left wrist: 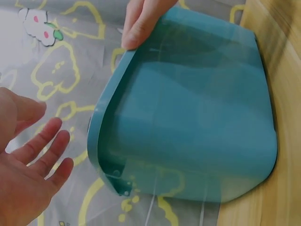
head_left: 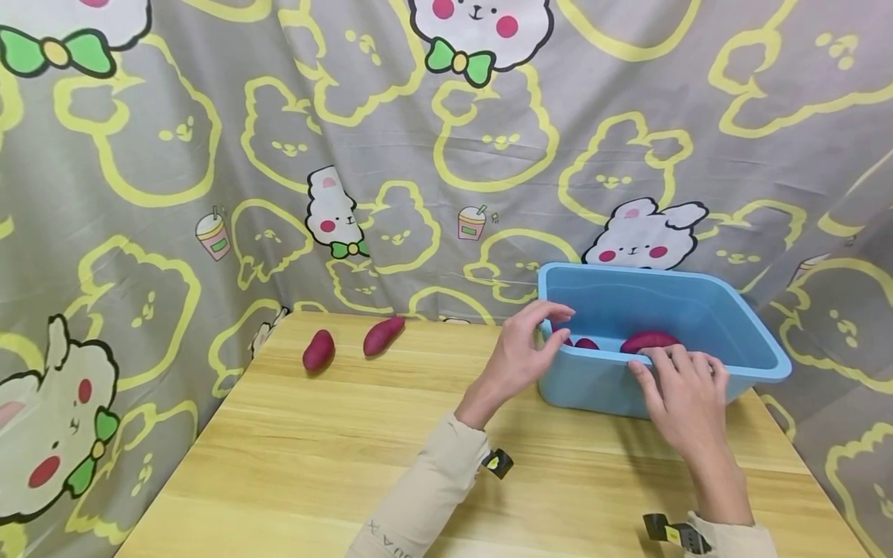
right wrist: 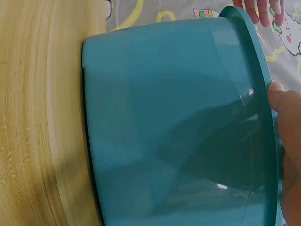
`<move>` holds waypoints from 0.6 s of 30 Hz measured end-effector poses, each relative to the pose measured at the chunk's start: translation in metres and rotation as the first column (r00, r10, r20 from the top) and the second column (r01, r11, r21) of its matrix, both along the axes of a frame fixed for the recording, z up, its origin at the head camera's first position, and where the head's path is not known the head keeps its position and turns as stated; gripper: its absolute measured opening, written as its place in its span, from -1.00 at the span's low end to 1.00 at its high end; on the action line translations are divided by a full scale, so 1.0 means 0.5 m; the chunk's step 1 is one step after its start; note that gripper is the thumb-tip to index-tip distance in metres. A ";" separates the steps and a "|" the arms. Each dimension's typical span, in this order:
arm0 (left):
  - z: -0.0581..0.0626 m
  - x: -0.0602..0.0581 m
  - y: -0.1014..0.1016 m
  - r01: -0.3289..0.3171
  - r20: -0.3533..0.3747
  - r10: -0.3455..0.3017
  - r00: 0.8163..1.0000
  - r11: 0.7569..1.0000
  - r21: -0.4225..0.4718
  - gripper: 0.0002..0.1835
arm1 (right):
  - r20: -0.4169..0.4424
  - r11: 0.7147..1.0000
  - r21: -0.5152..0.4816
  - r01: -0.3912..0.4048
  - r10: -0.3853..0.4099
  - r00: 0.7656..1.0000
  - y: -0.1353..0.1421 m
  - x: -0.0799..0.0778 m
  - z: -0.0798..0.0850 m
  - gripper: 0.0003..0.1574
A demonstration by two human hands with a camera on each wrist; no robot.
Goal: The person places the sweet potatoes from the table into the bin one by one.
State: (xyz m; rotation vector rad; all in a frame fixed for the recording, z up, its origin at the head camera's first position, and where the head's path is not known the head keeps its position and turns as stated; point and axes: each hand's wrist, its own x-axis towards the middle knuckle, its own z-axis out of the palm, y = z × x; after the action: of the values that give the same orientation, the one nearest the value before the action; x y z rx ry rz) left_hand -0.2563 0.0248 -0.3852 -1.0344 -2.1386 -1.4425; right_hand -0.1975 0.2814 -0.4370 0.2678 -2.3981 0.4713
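Table: from my remote seat I see a yellowish wood-grain top, its back left corner in view
Curtain: grey cloth hanging in folds behind the table and along both sides
Outlines: thick yellow cartoon shapes repeated across the cloth
Rabbits: white, pink-cheeked prints; I make out green bow ties on several
Cups: small printed drinks with straws

blue bin: 1 | table: 1 | hands: 2 | purple tubers on table: 2 | in bin: apparently 3, partly hidden
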 end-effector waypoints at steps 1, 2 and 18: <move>-0.001 0.000 -0.005 0.004 -0.002 -0.004 1.000 1.000 0.013 -0.74 | -0.001 1.000 0.002 -0.002 0.002 1.000 0.000 0.000 0.000 -0.60; -0.003 0.001 -0.010 0.007 0.000 -0.007 1.000 1.000 0.022 -0.74 | 0.000 1.000 0.003 -0.003 0.003 1.000 0.000 0.000 -0.001 -0.60; -0.025 -0.006 -0.075 -0.022 -0.067 0.028 0.997 0.996 0.091 -0.70 | -0.005 1.000 0.007 0.001 -0.001 1.000 0.000 0.000 -0.001 -0.57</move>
State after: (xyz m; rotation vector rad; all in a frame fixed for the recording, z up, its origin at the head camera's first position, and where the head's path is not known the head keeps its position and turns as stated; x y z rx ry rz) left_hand -0.2594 -0.0128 -0.3978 -1.0055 -2.0126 -1.4573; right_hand -0.1975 0.2816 -0.4374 0.2700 -2.3953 0.4613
